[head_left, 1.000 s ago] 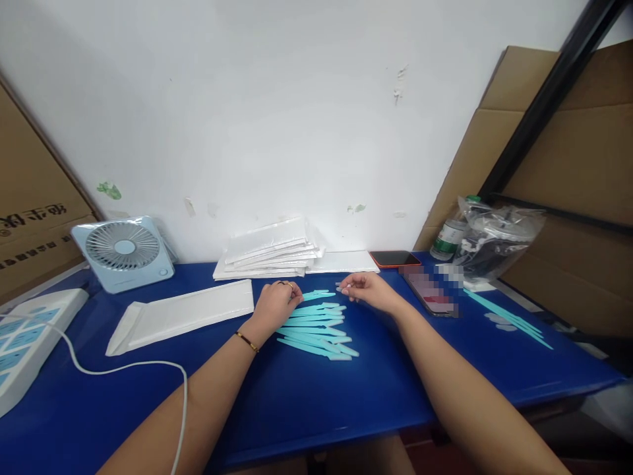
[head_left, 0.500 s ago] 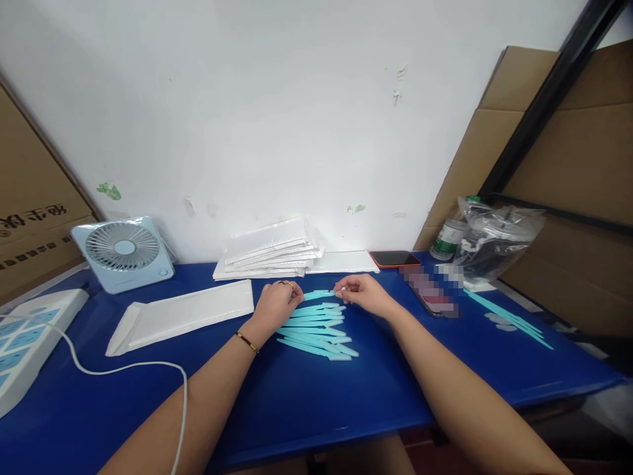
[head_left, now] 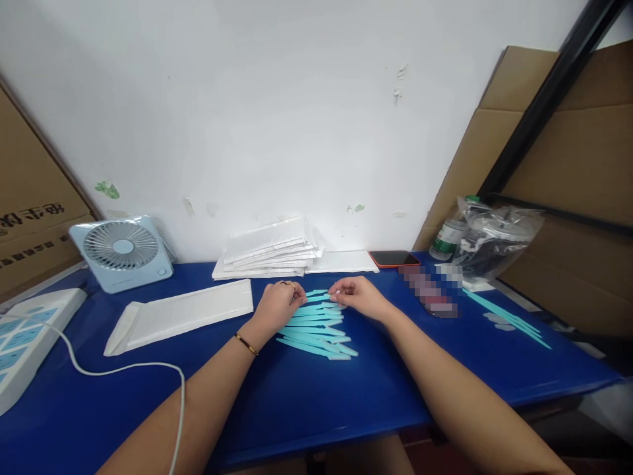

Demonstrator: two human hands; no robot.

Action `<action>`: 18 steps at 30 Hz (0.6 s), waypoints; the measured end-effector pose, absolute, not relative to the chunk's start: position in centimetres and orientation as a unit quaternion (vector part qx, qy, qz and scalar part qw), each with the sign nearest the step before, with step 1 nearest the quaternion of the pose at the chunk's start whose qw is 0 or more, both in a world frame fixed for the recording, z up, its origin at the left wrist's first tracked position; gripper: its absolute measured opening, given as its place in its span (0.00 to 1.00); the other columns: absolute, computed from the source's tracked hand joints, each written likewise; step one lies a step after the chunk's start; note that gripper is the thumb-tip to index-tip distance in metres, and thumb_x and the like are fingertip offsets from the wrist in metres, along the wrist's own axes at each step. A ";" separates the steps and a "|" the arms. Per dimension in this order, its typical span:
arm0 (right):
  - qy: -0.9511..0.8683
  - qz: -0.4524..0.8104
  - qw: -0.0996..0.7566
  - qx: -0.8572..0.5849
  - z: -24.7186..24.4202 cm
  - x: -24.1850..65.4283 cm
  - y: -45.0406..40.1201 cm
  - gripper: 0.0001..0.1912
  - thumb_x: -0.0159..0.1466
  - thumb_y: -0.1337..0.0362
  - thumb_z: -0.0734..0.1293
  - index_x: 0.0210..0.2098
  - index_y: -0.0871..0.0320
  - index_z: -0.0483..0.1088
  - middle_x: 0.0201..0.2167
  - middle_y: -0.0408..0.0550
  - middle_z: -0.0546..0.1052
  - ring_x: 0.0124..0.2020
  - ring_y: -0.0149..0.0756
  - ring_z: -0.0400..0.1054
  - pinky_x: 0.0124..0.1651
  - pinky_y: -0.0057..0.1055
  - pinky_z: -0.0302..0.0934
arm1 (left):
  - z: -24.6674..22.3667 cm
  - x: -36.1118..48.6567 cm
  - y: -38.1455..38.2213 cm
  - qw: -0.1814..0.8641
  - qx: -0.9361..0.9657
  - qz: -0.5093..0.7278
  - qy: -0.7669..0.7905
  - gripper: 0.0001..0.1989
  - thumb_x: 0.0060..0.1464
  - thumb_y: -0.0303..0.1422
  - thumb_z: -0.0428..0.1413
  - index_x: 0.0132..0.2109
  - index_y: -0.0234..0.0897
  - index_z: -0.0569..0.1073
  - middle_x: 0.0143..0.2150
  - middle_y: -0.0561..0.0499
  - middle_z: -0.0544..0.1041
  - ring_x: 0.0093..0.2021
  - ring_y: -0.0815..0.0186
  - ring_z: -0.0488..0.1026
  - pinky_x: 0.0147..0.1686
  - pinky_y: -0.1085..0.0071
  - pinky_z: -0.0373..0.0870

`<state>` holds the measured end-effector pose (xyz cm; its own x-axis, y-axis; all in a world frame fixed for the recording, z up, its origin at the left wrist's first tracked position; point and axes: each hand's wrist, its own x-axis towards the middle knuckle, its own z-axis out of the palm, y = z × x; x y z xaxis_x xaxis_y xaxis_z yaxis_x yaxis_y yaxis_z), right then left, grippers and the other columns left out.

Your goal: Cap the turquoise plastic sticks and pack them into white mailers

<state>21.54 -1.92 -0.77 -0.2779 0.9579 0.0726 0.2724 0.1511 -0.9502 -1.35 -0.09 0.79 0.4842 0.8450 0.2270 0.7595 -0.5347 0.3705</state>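
Observation:
Several slim turquoise eyebrow razors (head_left: 316, 331) lie in a fanned row on the blue table, handles to the left and pale capped heads to the right. At the far end of the row, my left hand (head_left: 279, 305) is closed, thumb and fingers pinching the left end of a turquoise eyebrow razor (head_left: 318, 297). My right hand (head_left: 360, 295) pinches around that razor's right end, its fingertips hiding the head. A white padded mailer (head_left: 190, 315) lies flat to the left of my left hand.
A stack of white mailers (head_left: 270, 251) stands against the wall. Left are a blue fan (head_left: 122, 247), a power strip (head_left: 30, 343) and a white cable (head_left: 119, 365). Right are a phone (head_left: 394, 258), a blurred-out item, loose turquoise razors (head_left: 509, 318), a bottle (head_left: 449, 237) and a clear bag (head_left: 494, 237).
My right hand has shifted slightly left, closer to my left hand. My left fingertips have moved a touch to the right. The row of razors looks the same.

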 end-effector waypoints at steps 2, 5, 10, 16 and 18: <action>-0.674 0.441 0.363 -0.469 -0.8 21.7 -1.8 0.17 0.52 0.55 0.70 0.35 0.61 0.73 0.21 0.44 0.73 0.24 0.32 0.68 0.29 0.28 0.62 | 1.0 -1.4 -0.3 0.115 0.860 0.179 0.465 0.07 0.54 0.36 0.52 0.33 0.40 0.73 0.31 0.54 0.76 0.36 0.64 0.71 0.36 0.70 0.60; -0.712 0.317 0.362 -0.512 -0.9 22.9 -1.2 0.15 0.57 0.55 0.66 0.36 0.60 0.74 0.25 0.46 0.74 0.27 0.32 0.67 0.31 0.29 0.61 | 0.9 -1.5 -0.4 0.121 0.863 0.165 0.463 0.09 0.55 0.38 0.51 0.35 0.41 0.73 0.34 0.54 0.76 0.38 0.64 0.71 0.38 0.69 0.62; -0.720 0.087 0.334 -0.602 -1.9 25.2 0.5 0.11 0.58 0.62 0.64 0.39 0.58 0.74 0.38 0.50 0.72 0.31 0.32 0.65 0.39 0.31 0.60 | -0.1 -2.0 0.6 0.073 0.838 0.180 0.511 0.12 0.56 0.38 0.50 0.44 0.42 0.73 0.43 0.50 0.75 0.46 0.59 0.69 0.41 0.66 0.63; -0.749 0.131 0.290 -0.581 -2.6 24.3 0.8 0.06 0.56 0.65 0.67 0.33 0.56 0.76 0.30 0.45 0.73 0.29 0.31 0.65 0.34 0.27 0.57 | -1.0 -2.5 1.7 0.120 0.833 0.172 0.512 0.08 0.54 0.36 0.51 0.35 0.40 0.73 0.36 0.52 0.75 0.40 0.64 0.71 0.34 0.71 0.63; -0.753 0.147 0.294 -0.570 -2.5 23.8 0.6 0.06 0.56 0.64 0.67 0.33 0.56 0.76 0.28 0.44 0.73 0.28 0.31 0.65 0.33 0.26 0.57 | -1.1 -2.5 1.8 0.127 0.830 0.176 0.514 0.08 0.54 0.35 0.50 0.35 0.40 0.73 0.35 0.52 0.75 0.39 0.64 0.71 0.34 0.72 0.64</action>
<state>23.79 0.55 -2.46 -0.1763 0.9452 0.2747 0.7720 0.3059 -0.5572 -2.52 1.78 -1.05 0.4097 0.8977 0.1621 0.8086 -0.4396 0.3909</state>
